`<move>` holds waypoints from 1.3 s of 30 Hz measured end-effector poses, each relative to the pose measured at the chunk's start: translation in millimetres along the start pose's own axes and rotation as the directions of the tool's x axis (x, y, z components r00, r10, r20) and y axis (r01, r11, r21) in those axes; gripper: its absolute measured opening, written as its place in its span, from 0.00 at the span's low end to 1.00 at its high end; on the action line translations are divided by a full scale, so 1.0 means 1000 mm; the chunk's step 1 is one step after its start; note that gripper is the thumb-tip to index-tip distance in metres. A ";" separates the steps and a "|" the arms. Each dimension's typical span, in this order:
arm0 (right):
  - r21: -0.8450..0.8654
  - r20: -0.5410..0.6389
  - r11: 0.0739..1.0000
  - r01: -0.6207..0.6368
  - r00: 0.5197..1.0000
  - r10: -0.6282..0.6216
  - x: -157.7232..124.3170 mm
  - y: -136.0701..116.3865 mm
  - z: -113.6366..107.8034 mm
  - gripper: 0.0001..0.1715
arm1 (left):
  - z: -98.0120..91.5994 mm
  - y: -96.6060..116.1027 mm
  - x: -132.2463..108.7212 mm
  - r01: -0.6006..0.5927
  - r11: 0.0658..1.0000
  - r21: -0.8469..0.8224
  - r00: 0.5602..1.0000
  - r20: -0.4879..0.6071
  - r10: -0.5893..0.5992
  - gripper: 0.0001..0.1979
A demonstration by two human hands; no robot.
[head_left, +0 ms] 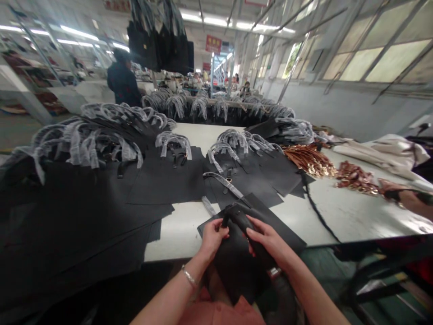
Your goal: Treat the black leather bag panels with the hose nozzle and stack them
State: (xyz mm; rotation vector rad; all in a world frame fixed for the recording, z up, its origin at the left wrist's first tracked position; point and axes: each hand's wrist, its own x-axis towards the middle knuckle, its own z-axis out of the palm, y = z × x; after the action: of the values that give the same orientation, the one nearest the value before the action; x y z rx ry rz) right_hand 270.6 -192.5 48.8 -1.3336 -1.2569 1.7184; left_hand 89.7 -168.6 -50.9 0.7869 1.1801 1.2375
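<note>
A black leather bag panel lies at the table's front edge and hangs down over it, with a plastic-wrapped handle stretching away behind. My left hand is closed, pinching a short black strap over the panel. My right hand wraps around a thick black tube-shaped tool. The tool has a silver band and a curved black lower part running down toward my lap. Its upper end is close to the strap; whether they touch, I cannot tell.
Stacks of black bag panels with wrapped handles cover the left and middle of the white table. Brown straps with gold clasps lie at right, beside a black cord. Another person's hand is at the right edge.
</note>
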 end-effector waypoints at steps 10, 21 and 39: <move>-0.029 -0.227 0.995 0.094 0.969 -0.099 0.006 -0.004 -0.008 0.49 | -0.003 -0.015 0.007 -0.110 0.937 0.330 0.994 0.059 0.096 0.12; 0.072 -0.514 0.986 0.147 0.853 -0.090 -0.055 0.024 -0.085 0.46 | -0.035 0.028 0.015 -0.199 0.149 0.968 0.935 0.142 0.326 0.13; 0.211 -0.489 0.976 -0.045 0.860 0.145 -0.105 0.058 -0.144 0.21 | -0.048 0.025 0.064 -0.201 0.337 0.920 0.976 0.219 -0.014 0.14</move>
State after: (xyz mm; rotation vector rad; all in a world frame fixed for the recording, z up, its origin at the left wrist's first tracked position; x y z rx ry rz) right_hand 443.5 -261.8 27.2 -1.6093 -0.7173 1.3787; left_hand 31.4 -108.5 -55.2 1.8323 1.7007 0.3809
